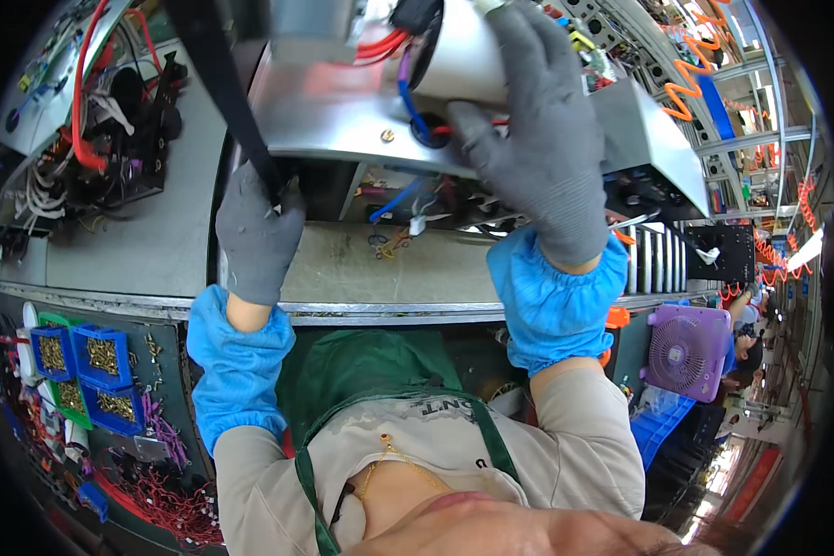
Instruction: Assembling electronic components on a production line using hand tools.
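Note:
My left hand [258, 236], in a grey glove and blue sleeve cover, is closed on the lower end of a long black strip [221, 88]. The strip slants up past the left side of a silver metal housing [329, 120]. My right hand [551, 139], gloved alike, lies over the housing's right part with fingers stretched out and thumb apart. By its thumb, a blue and purple wire [406, 88] runs into a round hole. Red wires [380, 46] cross the top. Under the housing's edge, loose wires and a white connector [417, 225] show inside.
A metal-edged workbench [361, 269] lies under the housing. Another wired assembly [111, 130] stands at the left. Blue bins [102, 357] of brass screws and a heap of red wires [171, 505] are lower left. A purple fan [686, 352] and rollers [656, 259] are at the right.

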Available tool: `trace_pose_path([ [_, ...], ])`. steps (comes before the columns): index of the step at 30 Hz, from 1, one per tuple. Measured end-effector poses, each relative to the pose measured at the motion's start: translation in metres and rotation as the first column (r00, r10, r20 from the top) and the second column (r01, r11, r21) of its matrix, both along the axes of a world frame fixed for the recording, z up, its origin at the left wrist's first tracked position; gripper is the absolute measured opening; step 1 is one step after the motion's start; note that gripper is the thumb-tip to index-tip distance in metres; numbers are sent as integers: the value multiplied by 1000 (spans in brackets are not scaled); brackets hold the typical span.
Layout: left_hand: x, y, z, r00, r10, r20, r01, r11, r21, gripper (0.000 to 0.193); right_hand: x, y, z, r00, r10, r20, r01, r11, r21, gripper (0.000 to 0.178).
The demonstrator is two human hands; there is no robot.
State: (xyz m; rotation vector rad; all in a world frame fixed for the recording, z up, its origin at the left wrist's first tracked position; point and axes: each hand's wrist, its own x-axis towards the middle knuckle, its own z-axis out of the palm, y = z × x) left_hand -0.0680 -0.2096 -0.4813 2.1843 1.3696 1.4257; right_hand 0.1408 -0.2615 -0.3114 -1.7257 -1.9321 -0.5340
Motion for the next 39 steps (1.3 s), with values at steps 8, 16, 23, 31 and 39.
trace_pose_path([
  [8, -14, -25, -35, 1000, 12, -2, -12, 992, -126, 57, 4, 2, -26, 943, 228, 243, -264, 956, 127, 56],
  [16, -159, -159, -103, 923, -237, -303, 85, 894, -441, 38, 8, -98, -128, 974, -110, 196, 112, 994, 6, 39],
  [23, -298, -243, -72, 980, -139, -142, 31, 815, -579, 34, 60, -54, -181, 865, -493, 94, 487, 778, -398, 38],
  [31, -620, -330, -42, 98, 929, -358, -992, 62, -111, 28, 97, -49, -196, 948, -303, 93, 314, 853, -418, 33],
  [39, -737, -377, -154, 88, 545, -834, -924, -267, -273, 28, 73, -78, -205, 940, -263, 217, 296, 946, -134, 54],
])
